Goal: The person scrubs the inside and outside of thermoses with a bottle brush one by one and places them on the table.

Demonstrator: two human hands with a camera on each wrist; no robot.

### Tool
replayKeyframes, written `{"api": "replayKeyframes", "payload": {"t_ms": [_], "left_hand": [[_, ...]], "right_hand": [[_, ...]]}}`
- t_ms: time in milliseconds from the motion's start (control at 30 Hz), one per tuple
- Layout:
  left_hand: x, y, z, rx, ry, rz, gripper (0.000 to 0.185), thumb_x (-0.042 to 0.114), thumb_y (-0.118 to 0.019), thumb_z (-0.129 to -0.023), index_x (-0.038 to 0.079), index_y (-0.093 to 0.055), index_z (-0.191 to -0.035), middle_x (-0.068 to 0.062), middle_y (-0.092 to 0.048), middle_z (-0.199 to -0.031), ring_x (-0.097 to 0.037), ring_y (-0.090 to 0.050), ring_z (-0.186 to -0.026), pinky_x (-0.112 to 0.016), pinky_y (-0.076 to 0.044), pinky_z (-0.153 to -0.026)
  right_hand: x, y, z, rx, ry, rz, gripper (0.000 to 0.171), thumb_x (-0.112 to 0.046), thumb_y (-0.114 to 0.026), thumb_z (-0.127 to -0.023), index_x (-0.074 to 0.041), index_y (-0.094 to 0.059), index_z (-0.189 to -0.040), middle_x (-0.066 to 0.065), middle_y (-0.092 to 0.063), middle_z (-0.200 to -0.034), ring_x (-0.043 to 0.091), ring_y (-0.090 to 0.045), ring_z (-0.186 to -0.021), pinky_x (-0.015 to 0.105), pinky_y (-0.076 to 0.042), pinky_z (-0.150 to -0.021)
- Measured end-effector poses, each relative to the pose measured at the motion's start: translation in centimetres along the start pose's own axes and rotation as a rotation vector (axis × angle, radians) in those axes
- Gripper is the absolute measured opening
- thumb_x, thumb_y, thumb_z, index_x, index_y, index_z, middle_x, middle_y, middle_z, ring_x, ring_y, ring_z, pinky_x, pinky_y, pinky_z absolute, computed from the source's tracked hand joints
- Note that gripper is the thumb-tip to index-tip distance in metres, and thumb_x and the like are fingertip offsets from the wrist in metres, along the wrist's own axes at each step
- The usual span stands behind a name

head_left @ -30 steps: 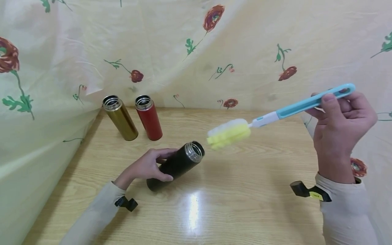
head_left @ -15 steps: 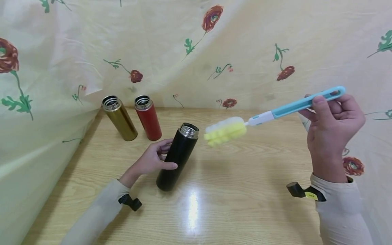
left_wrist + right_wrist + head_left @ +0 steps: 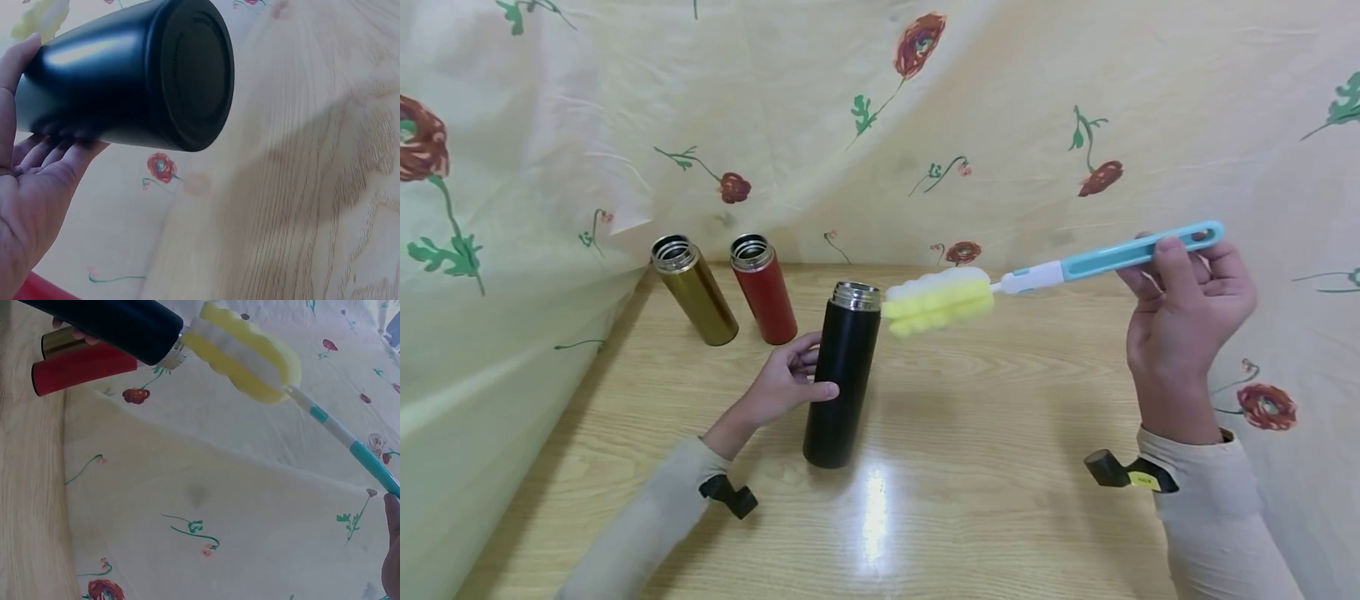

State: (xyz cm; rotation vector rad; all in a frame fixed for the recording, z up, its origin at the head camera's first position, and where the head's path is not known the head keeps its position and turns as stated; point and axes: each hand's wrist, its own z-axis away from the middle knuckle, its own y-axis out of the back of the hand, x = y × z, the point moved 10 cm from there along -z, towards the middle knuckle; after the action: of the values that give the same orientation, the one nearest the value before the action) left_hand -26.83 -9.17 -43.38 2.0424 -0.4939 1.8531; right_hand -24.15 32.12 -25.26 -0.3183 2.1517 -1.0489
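Black flask (image 3: 842, 375): matte, steel-rimmed, uncapped, upright on wooden table (image 3: 1000, 467), left hand (image 3: 786, 379) curled round its middle. Right hand (image 3: 1183, 312) grips blue-handled sponge brush (image 3: 936, 302), sponge beside the flask mouth. Gold flask (image 3: 694, 290) and red flask (image 3: 763, 287) stand behind, well apart.

A gold flask (image 3: 694, 291) and a red flask (image 3: 763, 288) stand side by side on the wooden table (image 3: 1000, 467) near the floral cloth (image 3: 820, 125).

We see a makeshift home-style setup: a pale wooden tabletop (image 3: 1000, 467) with cream rose-printed cloth (image 3: 820, 108) draped along its far and side edges.
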Motion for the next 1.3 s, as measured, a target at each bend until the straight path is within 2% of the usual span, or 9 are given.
{"api": "replayKeyframes", "payload": {"t_ms": [167,367,533,667,933,1100,1300], "left_hand": [[0.4,-0.4,0.0,-0.005,-0.033,0.065,0.082,0.024,-0.087,-0.082,-0.004,-0.045,-0.147,-0.029,-0.063,-0.132,-0.02,-0.07,-0.107,-0.035,-0.059,-0.092],[0.3,-0.9,-0.1,0.003,-0.046,0.192,0.08,0.028,-0.087,-0.083,-0.007,-0.047,-0.143,-0.011,-0.071,-0.121,-0.019,-0.072,-0.104,-0.034,-0.059,-0.092],[0.0,-1.7,-0.3,0.003,-0.024,0.327,0.072,0.014,-0.08,-0.087,-0.006,-0.043,-0.146,-0.004,-0.071,-0.12,-0.018,-0.072,-0.105,-0.035,-0.059,-0.093],[-0.1,-2.2,-0.3,0.005,0.005,0.351,0.073,0.008,-0.074,-0.086,-0.005,-0.039,-0.149,-0.005,-0.069,-0.121,-0.018,-0.071,-0.106,-0.035,-0.058,-0.094],[-0.3,-3.0,-0.4,-0.009,0.042,0.421,0.085,0.018,-0.083,-0.086,-0.003,-0.034,-0.152,-0.005,-0.069,-0.123,-0.018,-0.071,-0.108,-0.035,-0.058,-0.094],[-0.2,-3.2,-0.5,-0.016,0.022,0.473,0.091,0.028,-0.088,-0.082,0.0,-0.036,-0.152,-0.004,-0.07,-0.123,-0.017,-0.071,-0.108,-0.034,-0.058,-0.094],[0.2,-3.4,-0.6,-0.049,-0.043,0.498,0.086,0.034,-0.089,-0.079,0.004,-0.044,-0.146,-0.004,-0.071,-0.121,-0.016,-0.071,-0.106,-0.033,-0.059,-0.092]], "right_hand": [[0.8,0.0,0.3,0.011,-0.001,0.0,0.02,0.019,-0.069,-0.085,0.021,-0.055,-0.099,0.027,-0.067,-0.078,0.032,-0.072,-0.064,0.039,-0.061,-0.062],[2.1,0.3,0.8,0.038,-0.048,-0.009,0.026,0.014,-0.074,-0.084,0.019,-0.055,-0.101,0.027,-0.067,-0.084,0.032,-0.074,-0.07,0.038,-0.062,-0.066],[3.2,0.3,1.3,0.047,-0.074,-0.018,0.029,0.01,-0.077,-0.084,0.017,-0.055,-0.101,0.027,-0.068,-0.087,0.031,-0.075,-0.072,0.036,-0.062,-0.067],[4.0,0.2,1.6,0.065,-0.088,-0.031,0.025,0.01,-0.075,-0.085,0.016,-0.056,-0.1,0.026,-0.068,-0.087,0.03,-0.076,-0.074,0.036,-0.061,-0.068],[5.6,-0.3,2.6,0.098,-0.126,-0.05,0.025,0.008,-0.074,-0.087,0.015,-0.055,-0.102,0.025,-0.066,-0.086,0.031,-0.076,-0.076,0.036,-0.061,-0.071],[6.4,-0.2,3.3,0.107,-0.129,-0.036,0.026,0.005,-0.075,-0.088,0.015,-0.056,-0.103,0.023,-0.066,-0.086,0.03,-0.076,-0.077,0.034,-0.061,-0.07],[7.1,0.1,4.0,0.078,-0.152,-0.011,0.029,0.003,-0.078,-0.086,0.014,-0.056,-0.102,0.023,-0.066,-0.088,0.03,-0.076,-0.078,0.035,-0.061,-0.073]]}}
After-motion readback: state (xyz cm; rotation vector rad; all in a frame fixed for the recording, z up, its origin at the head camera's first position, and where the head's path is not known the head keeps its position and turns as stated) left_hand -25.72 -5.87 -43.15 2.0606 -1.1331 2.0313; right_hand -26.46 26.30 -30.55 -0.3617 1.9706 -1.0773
